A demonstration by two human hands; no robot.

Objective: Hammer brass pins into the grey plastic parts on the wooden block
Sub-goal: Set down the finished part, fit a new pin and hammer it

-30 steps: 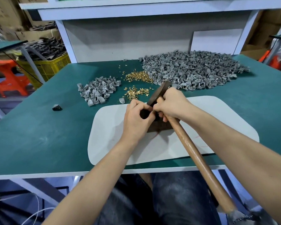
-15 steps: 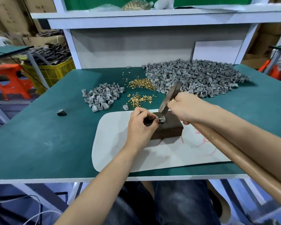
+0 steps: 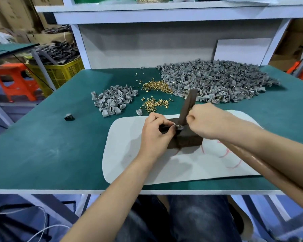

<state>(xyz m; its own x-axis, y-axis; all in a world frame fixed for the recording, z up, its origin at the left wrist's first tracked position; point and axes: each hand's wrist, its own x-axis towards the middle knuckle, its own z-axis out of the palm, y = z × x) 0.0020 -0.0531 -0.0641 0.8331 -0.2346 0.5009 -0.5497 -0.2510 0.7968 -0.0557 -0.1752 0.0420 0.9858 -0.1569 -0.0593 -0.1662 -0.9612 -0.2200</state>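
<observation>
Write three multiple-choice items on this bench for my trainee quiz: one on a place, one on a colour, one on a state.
1. Where does the smaller pile of grey parts lie relative to the brass pins?
A on the floor; B to their left; C stacked on top of them.
2. What colour is the table top?
A green; B red; C yellow.
3. What is the right hand doing?
A lying flat and empty; B scooping pins; C gripping the hammer near its head.

Answers:
1. B, the pile sits left of the pins.
2. A, the surface is teal green.
3. C, the fingers curl round the handle just below the head, above the wooden block.
</observation>
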